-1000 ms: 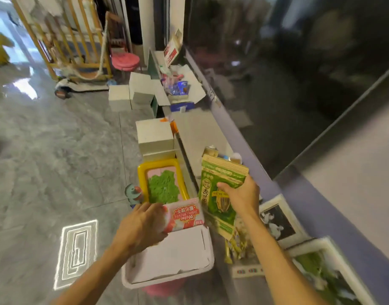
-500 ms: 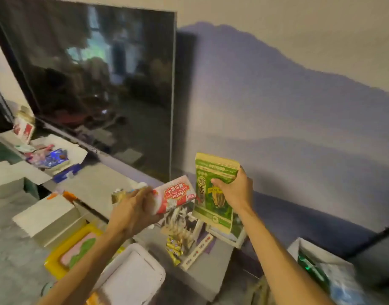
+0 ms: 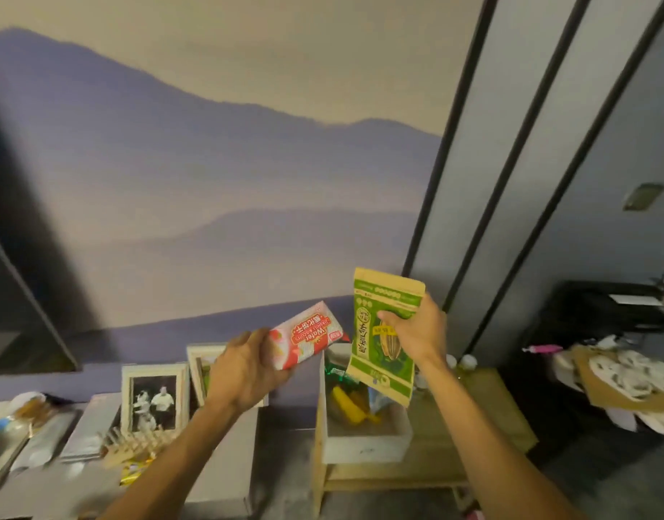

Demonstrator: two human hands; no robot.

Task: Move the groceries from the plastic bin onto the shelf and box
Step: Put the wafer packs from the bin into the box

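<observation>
My left hand (image 3: 244,369) grips a red and white wafer biscuit pack (image 3: 310,334), held out over the gap between the grey shelf (image 3: 225,463) and a white box (image 3: 364,444). My right hand (image 3: 417,332) holds a green and tan sunflower seed bag (image 3: 383,354) upright, directly above the white box. The box stands on a low wooden stool (image 3: 435,467) and has yellow and green packets inside. The plastic bin is out of view.
Framed photos (image 3: 154,399) lean against the mural wall on the grey shelf, beside snack packets (image 3: 135,452). Dark vertical panels rise at right. A dark cabinet (image 3: 593,317) and a cardboard piece with white items (image 3: 630,380) lie far right.
The view has swung right and up, away from the bin and screen. Both hands carried their packs to the right, and the seed bag now hangs over the white box.
</observation>
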